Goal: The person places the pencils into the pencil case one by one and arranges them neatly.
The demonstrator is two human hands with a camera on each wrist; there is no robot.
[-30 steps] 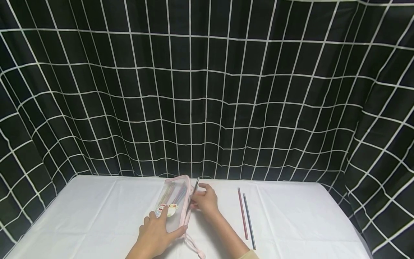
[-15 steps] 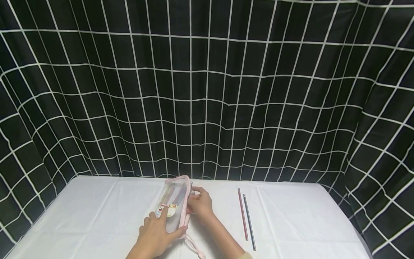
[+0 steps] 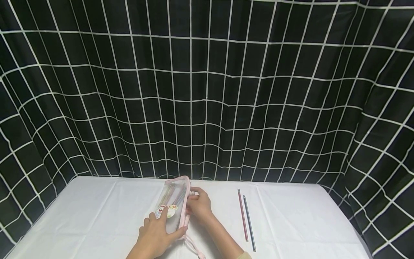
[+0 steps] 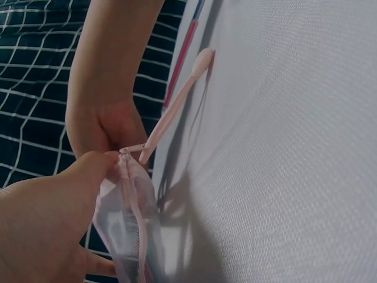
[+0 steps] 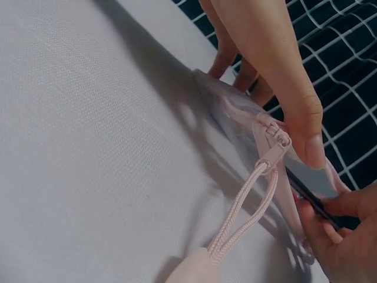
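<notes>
A see-through pencil case [image 3: 174, 223] with pink edging and a cartoon print lies on the white table, several pencils [image 3: 167, 194] showing inside. My left hand [image 3: 154, 232] holds its near end, fingers over the clear side and thumb at the zipper edge. At the unzipped side, my right hand [image 3: 200, 205] pinches a dark pencil [image 5: 306, 193] between thumb and fingers. The right wrist view shows this pencil running into the mouth of the case, its far end hidden. A pink zipper cord [image 5: 232, 215] hangs from the near end.
Right of the hands, a red pencil [image 3: 243, 216] and a dark blue pencil [image 3: 249, 223] lie side by side on the white tablecloth [image 3: 291, 219]. Behind the table hangs a black curtain [image 3: 213, 93] with white grid lines.
My right hand has moved left and carried the dark pencil into the case's opening; its top end no longer sticks out in the head view. My left hand stays where it was.
</notes>
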